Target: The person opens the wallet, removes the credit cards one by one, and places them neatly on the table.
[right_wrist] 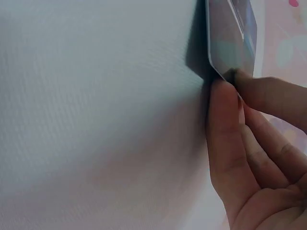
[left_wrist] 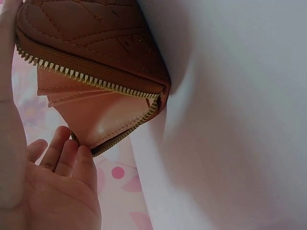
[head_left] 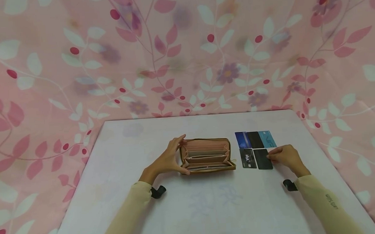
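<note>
A brown zip-around wallet [head_left: 207, 144] stands unzipped on the table, its pink-tan pockets facing up in the head view. My left hand [head_left: 167, 160] grips its left end, thumb at the near edge and fingers at the far edge. In the left wrist view, the wallet's quilted outside [left_wrist: 91, 33] and gold zip teeth show. To the wallet's right, my right hand [head_left: 286, 158] pinches the right edge of a dark card [head_left: 261, 159]. The right wrist view shows this card [right_wrist: 225, 43] tilted, one edge lifted off the cloth, between thumb and fingers.
A dark card marked Vip [head_left: 248, 158] lies left of the pinched one. Behind them are a blue card [head_left: 242, 140], a black card [head_left: 255, 139] and a light blue card [head_left: 268, 139] in a row. White cloth covers the table [head_left: 209, 212]; a floral curtain [head_left: 185, 55] hangs behind.
</note>
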A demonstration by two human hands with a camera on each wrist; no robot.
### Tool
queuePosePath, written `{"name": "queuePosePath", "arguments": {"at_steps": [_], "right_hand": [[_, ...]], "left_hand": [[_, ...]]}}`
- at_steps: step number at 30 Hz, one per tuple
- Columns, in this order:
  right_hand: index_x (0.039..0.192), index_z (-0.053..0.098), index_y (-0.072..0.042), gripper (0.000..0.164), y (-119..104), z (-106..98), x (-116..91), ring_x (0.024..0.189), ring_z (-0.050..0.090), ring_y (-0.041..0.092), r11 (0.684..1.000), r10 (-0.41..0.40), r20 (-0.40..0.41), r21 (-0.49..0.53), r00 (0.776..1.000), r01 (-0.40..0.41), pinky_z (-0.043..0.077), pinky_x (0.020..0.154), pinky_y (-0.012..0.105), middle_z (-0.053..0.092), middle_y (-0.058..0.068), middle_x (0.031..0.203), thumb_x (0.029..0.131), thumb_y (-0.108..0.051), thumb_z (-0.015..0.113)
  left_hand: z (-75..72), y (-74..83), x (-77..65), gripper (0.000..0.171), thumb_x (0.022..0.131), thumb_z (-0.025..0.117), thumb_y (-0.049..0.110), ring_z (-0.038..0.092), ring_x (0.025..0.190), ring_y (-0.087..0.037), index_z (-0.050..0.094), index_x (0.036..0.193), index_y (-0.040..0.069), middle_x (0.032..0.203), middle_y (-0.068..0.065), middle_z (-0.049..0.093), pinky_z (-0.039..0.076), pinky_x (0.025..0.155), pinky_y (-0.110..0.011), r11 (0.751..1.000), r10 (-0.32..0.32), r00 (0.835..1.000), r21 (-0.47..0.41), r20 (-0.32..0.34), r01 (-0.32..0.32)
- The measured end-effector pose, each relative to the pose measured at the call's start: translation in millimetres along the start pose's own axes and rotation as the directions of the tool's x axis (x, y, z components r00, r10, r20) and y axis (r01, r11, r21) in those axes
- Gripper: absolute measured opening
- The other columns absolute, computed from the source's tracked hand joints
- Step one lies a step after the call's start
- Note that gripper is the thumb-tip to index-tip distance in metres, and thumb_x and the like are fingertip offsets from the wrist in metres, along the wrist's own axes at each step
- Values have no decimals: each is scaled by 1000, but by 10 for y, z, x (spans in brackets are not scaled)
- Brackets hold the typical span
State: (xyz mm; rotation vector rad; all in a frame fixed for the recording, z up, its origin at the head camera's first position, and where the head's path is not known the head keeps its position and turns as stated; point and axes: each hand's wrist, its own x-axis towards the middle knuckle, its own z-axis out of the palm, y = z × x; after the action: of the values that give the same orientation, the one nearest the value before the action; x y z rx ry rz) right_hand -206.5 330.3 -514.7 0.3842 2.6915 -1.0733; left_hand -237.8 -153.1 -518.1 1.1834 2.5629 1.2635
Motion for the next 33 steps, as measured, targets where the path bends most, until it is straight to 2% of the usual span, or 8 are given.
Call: {"name": "queuePosePath", "arguments": {"at_steps": [8,15,19,23,25,28,30,33], "right_hand": [[97,74,5,37,-49,51,3,80,59,29,988,-107,-87,-124,990,96,47,60,30,71,9,77,78,-25,84],[92,72,7,38,-153,68,-31,74,58,27,977,-134,-77,-179,988,119,50,58,33,68,12,78,75,-24,86],[90,71,11,41,-257,86,-70,72,60,31,951,-169,-68,-274,983,145,52,58,39,67,25,88,74,-23,86],[88,70,12,33,-379,125,-95,70,62,33,908,-262,-85,-358,961,216,53,60,46,67,27,85,76,-16,84],[88,71,11,26,-464,158,-121,70,63,33,890,-326,-105,-370,940,267,53,62,47,67,24,83,79,-12,80],[90,72,7,16,-655,231,-206,72,64,31,853,-458,-139,-347,878,390,53,64,47,69,18,81,84,-8,74],[91,74,5,12,-822,286,-283,72,66,28,805,-562,-141,-318,815,500,54,63,44,70,15,82,84,-5,73],[90,75,1,8,-1086,385,-405,69,66,21,694,-709,-112,-284,696,661,55,61,37,71,10,81,82,-2,76]], "left_hand": [[-8,5,-7,139,55,89,58,28,129,-17,2,157,22,142,-4,33,30,111,-40,1000,-21,1000,12,4,21],[-15,25,-12,138,55,87,62,27,130,-15,3,157,22,142,-3,33,30,110,-39,999,-28,1000,39,11,27],[-13,37,-11,138,55,87,62,28,131,-19,4,157,20,142,-5,34,31,108,-44,998,-12,1000,62,9,11],[-4,34,-12,138,55,87,61,29,131,-22,5,157,18,142,-6,35,31,106,-48,998,-6,1000,65,7,5],[1,29,-15,138,55,87,62,29,131,-21,5,157,18,142,-7,35,31,106,-48,998,-5,1000,69,8,5],[6,23,-16,138,54,87,63,29,130,-21,6,157,19,143,-6,35,32,106,-47,997,-5,1000,75,5,5],[5,18,-13,138,54,87,64,29,130,-21,6,157,19,142,-7,34,33,105,-47,996,3,1000,85,-2,-3],[0,11,0,139,54,86,65,29,129,-21,6,157,19,142,-7,34,34,105,-47,995,12,1000,99,-12,-11]]}}
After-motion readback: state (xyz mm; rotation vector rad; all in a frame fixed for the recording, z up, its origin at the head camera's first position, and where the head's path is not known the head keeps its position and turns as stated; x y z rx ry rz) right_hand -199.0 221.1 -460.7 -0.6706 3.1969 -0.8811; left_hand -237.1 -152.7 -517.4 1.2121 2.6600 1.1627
